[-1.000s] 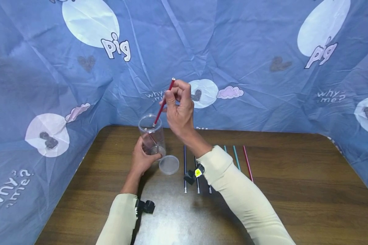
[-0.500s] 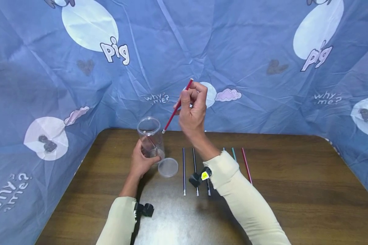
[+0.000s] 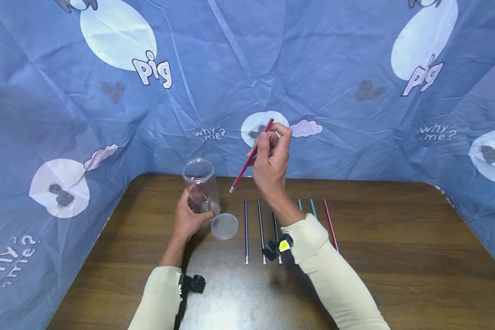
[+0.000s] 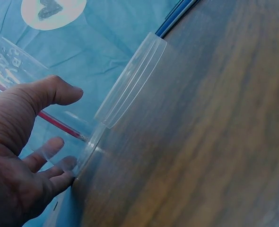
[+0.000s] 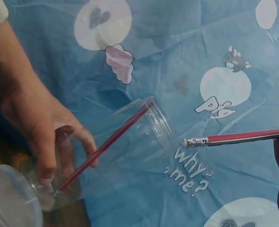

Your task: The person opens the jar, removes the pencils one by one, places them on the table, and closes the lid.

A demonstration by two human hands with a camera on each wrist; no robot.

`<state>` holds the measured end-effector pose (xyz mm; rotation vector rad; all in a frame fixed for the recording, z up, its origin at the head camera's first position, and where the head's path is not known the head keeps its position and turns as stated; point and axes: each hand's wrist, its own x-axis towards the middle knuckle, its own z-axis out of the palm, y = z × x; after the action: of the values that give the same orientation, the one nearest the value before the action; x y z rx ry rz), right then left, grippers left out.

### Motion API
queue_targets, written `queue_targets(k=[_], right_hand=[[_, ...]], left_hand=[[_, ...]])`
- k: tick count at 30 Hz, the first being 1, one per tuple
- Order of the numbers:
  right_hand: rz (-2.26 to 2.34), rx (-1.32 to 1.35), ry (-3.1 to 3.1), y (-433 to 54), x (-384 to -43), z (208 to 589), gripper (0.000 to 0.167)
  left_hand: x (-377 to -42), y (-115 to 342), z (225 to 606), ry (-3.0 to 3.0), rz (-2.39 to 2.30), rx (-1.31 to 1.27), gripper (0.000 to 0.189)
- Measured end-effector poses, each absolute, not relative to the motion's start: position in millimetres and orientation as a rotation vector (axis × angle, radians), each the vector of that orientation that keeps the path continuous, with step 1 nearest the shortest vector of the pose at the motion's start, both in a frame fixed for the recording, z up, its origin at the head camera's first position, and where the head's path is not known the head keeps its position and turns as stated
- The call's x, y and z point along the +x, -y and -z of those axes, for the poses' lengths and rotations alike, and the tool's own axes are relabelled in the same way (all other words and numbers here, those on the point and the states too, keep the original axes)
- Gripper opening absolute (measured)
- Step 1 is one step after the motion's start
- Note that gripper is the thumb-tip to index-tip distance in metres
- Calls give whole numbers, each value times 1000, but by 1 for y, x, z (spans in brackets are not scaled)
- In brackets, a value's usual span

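Observation:
My left hand [image 3: 189, 216] grips a clear plastic jar [image 3: 209, 187] low near its base; the jar stands upright and uncapped. One red pencil [image 5: 106, 144] leans inside it, as the right wrist view shows. To the right of the jar, up above the table, my right hand [image 3: 272, 167] pinches a second red pencil [image 3: 243, 172]. This one slants, eraser end down and toward the jar, apart from the rim. A round translucent lid [image 3: 224, 226] lies flat just in front of the jar; in the left wrist view its ridged edge [image 4: 132, 80] shows.
Several pencils lie in a row on the wooden table [image 3: 396, 256]: a blue one [image 3: 246, 229], dark ones, teal ones and a red one [image 3: 330, 222]. My right forearm covers parts of some. A blue printed cloth [image 3: 334, 68] hangs behind the table.
My right hand has moved right and somewhat down with its red pencil, whose eraser end was over the jar's mouth a second ago. The left hand still holds the jar in place.

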<state>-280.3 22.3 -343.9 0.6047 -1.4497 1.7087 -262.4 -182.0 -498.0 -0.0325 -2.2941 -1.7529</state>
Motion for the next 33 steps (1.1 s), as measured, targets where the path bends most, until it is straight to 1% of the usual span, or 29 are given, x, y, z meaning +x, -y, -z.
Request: queue_targets(k=[12, 21, 26, 29, 33], right_hand=[[-1757, 573, 1524, -37, -273, 364, 18], [-1806, 452, 1618, -47, -265, 381, 19], [-1818, 403, 1660, -53, -260, 389, 19], [-1834, 371, 1658, -55, -250, 387, 19], [-1867, 333, 1660, -56, -236, 387, 19]], left_hand=[[-261, 180, 497, 2281, 1765, -45, 90], [-246, 172, 467, 2272, 1802, -72, 83], [-258, 176, 486, 2283, 1772, -59, 85], [-264, 181, 497, 2286, 1750, -56, 88], [-264, 184, 501, 2282, 1746, -55, 88]])
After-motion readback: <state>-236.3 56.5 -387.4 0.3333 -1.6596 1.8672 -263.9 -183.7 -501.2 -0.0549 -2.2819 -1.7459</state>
